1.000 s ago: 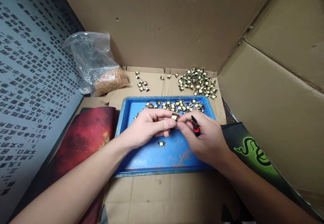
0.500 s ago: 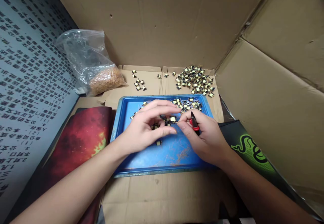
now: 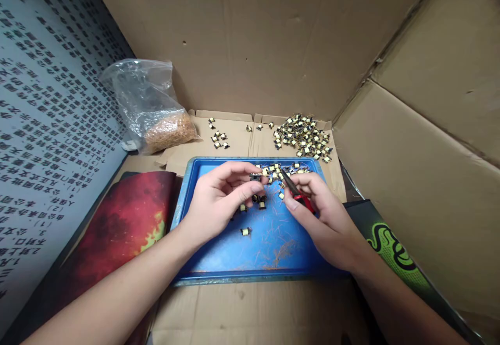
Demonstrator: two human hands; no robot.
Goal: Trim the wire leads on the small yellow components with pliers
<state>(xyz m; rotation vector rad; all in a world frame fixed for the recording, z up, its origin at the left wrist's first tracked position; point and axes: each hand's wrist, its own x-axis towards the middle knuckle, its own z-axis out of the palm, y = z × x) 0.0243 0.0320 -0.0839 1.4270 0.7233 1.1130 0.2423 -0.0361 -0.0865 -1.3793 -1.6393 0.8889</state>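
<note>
My left hand [image 3: 221, 194] pinches a small black coil bobbin [image 3: 255, 177] between thumb and fingers, above the blue tray [image 3: 219, 269]. Its pin side seems to face up. In my right hand [image 3: 318, 204] are red-handled nippers [image 3: 299, 194], their dark jaws pointing up and left, a short way right of the bobbin and apart from it. More yellow-wrapped coils lie in the tray behind and below my hands, among them a single coil [image 3: 245, 231] near the front. Thin copper wire clippings [image 3: 287, 250] are scattered over the tray floor.
Behind the tray, a heap of coils [image 3: 302, 134] lies on cardboard, with a few loose coils [image 3: 219, 139] to its left. A clear plastic bag [image 3: 167, 131] of copper-coloured wire stands back left. Cardboard walls rise behind and right. Printed mats [image 3: 128, 215] flank the tray.
The coil bobbin is now in my left fingers, which have closed from an open curve. My right hand has turned the nippers so their jaws point toward the left hand.
</note>
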